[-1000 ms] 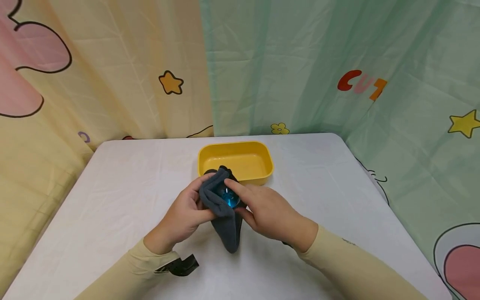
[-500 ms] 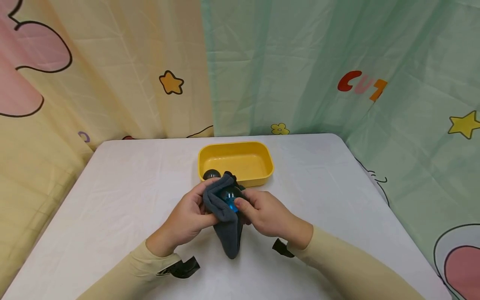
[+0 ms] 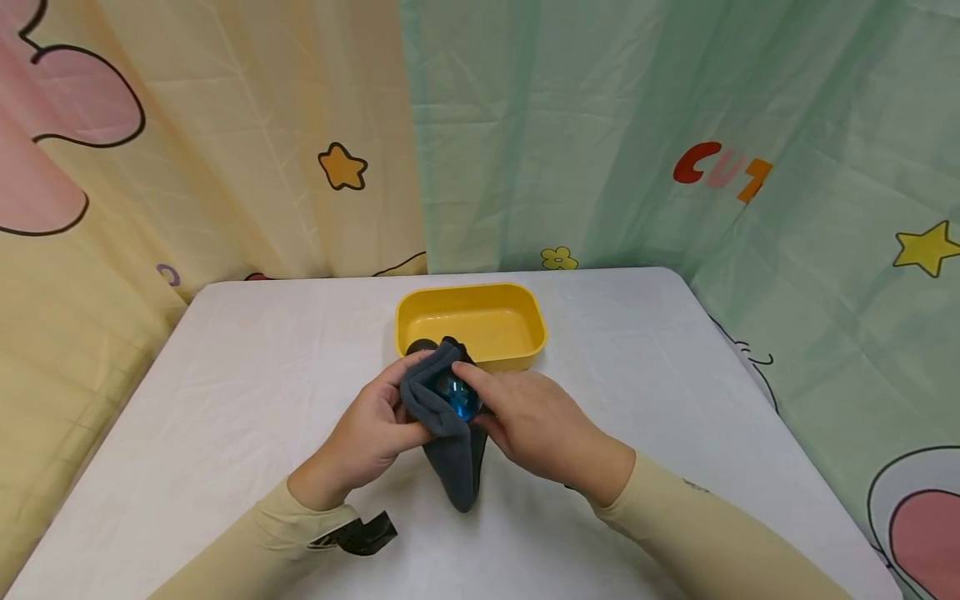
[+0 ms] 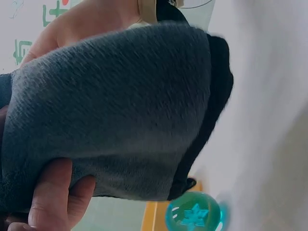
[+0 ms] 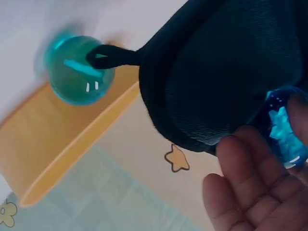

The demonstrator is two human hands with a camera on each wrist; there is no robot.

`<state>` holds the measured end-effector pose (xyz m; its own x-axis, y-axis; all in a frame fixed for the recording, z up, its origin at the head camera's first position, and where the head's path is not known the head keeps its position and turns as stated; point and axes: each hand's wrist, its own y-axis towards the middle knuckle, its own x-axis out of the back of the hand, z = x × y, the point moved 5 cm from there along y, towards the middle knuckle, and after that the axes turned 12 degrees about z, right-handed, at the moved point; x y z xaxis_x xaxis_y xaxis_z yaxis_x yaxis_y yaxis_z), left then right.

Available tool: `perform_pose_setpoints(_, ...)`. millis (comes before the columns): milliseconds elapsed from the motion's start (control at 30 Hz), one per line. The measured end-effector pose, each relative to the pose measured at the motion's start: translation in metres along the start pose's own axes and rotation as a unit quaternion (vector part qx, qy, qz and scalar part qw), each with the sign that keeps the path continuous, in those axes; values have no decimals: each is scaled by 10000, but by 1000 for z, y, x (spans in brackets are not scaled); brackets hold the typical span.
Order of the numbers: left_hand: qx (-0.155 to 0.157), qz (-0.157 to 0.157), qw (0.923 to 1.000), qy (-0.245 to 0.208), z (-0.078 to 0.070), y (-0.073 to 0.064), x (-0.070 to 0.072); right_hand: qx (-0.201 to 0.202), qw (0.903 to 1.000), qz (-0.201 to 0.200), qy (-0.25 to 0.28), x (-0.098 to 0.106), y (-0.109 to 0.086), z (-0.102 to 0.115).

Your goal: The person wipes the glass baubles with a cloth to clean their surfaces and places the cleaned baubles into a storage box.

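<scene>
My left hand (image 3: 363, 433) grips a dark grey plush cloth (image 3: 453, 467) with black edging and a small black loop. Nestled in its fold is a clear blue ball (image 3: 459, 398), with sparkly pieces inside visible in the right wrist view. My right hand (image 3: 543, 421) holds this ball between thumb and fingers, its index finger across the top. The left wrist view shows the cloth (image 4: 110, 106) covering most of the left palm and hiding the blue ball. A second clear ball, greenish teal (image 4: 195, 211), sits by the yellow tray, mostly covered in the head view.
Just beyond my hands a shallow yellow tray (image 3: 480, 329) stands on the white-covered table (image 3: 645, 350). Printed curtains (image 3: 585, 133) hang behind the table and along both sides. A black strap (image 3: 363, 533) dangles from the left wrist.
Half a second ago my right thumb lay over the blue ball; now the right hand has rolled over and its index finger is on top. Cloth and hands have shifted slightly up and left.
</scene>
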<state>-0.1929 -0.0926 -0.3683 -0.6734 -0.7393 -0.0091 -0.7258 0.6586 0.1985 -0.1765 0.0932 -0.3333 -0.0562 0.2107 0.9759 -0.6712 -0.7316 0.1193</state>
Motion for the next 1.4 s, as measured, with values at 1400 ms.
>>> perform_pose_setpoints(1400,118,-1,9999,0,7,-2,-9,-1012,9380,797,3219,-20,-4,-8)
